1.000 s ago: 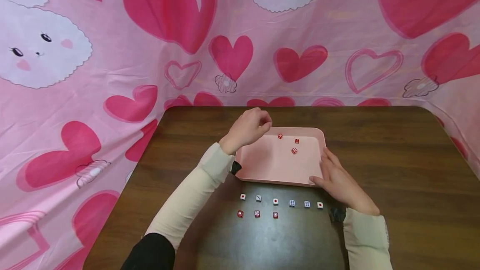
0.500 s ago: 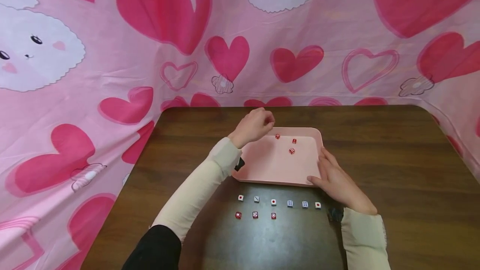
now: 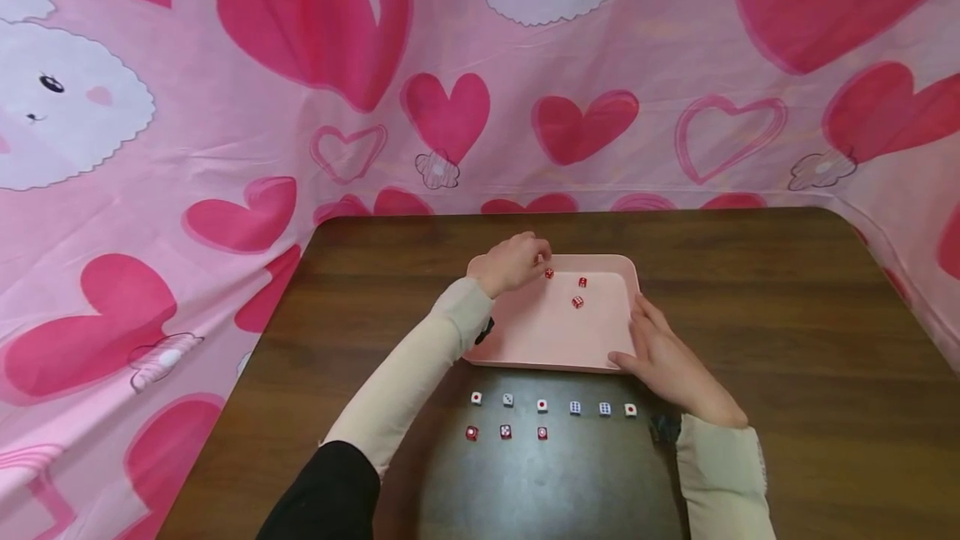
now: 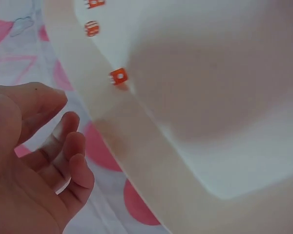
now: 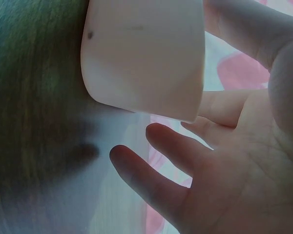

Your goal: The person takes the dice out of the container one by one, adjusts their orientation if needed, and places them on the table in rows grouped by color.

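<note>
A shallow pink tray (image 3: 555, 344) holds 3 red dice, with one die (image 3: 577, 302) in front of two others near the back wall. My left hand (image 3: 513, 263) hangs over the tray's back edge, fingers loosely bent beside the leftmost red die (image 3: 550, 273). In the left wrist view nothing sits between those fingers, and this die (image 4: 119, 76) lies beyond the fingertips. My right hand (image 3: 671, 361) rests at the tray's front right corner, thumb at the front rim and fingers along the right side. The right wrist view shows its fingers (image 5: 151, 180) nearly straight, beside the tray wall (image 5: 146, 63).
In front of the tray, a row of several white dice (image 3: 542, 406) lies on the dark wooden table (image 3: 810, 340). Nearer still is a row of 3 red dice (image 3: 506, 432). A pink heart-print cloth (image 3: 450, 32) hangs behind the table and at its sides.
My left hand has come lower and slightly right, toward the leftmost red die in the tray. The right hand keeps its place at the tray corner. The whole head view has shifted a little.
</note>
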A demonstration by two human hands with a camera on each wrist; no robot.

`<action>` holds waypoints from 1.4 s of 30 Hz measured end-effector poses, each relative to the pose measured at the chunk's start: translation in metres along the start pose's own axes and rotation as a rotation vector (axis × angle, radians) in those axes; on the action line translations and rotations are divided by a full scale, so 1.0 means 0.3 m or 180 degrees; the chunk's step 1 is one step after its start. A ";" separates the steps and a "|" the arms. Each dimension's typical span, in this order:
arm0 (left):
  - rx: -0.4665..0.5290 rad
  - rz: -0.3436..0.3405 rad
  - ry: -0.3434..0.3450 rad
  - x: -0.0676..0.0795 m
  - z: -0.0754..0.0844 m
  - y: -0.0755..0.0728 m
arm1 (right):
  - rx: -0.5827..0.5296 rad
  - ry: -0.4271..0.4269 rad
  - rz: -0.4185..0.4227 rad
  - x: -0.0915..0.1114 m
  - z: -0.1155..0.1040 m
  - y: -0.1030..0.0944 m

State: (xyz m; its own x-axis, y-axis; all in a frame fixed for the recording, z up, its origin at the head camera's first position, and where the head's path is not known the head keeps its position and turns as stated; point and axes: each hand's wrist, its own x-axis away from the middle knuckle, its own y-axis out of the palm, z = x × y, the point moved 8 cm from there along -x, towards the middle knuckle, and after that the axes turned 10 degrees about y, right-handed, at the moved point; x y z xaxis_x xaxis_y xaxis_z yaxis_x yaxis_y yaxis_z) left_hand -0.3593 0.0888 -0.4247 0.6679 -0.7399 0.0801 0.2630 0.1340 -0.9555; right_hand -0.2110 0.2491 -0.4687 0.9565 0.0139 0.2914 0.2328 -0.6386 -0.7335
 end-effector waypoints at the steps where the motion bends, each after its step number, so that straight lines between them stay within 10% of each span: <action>1: -0.0021 -0.0060 -0.0004 -0.003 -0.003 0.010 | 0.0006 0.0006 0.0000 -0.001 0.001 0.001; 21: -0.0258 -0.0501 -0.0220 -0.009 -0.034 0.100 | 0.0021 -0.0085 0.0057 -0.002 0.006 0.001; 42: 0.0195 -0.0516 -0.0163 -0.022 -0.029 0.128 | 0.0019 -0.0064 0.0081 0.000 0.007 0.000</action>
State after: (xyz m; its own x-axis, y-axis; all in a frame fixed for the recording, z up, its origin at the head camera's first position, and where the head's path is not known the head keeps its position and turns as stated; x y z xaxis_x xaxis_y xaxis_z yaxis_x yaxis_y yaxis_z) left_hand -0.3596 0.0930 -0.4644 0.6475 -0.7207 0.2476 0.4110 0.0567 -0.9099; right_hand -0.2106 0.2506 -0.4700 0.9654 0.0133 0.2603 0.2094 -0.6343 -0.7442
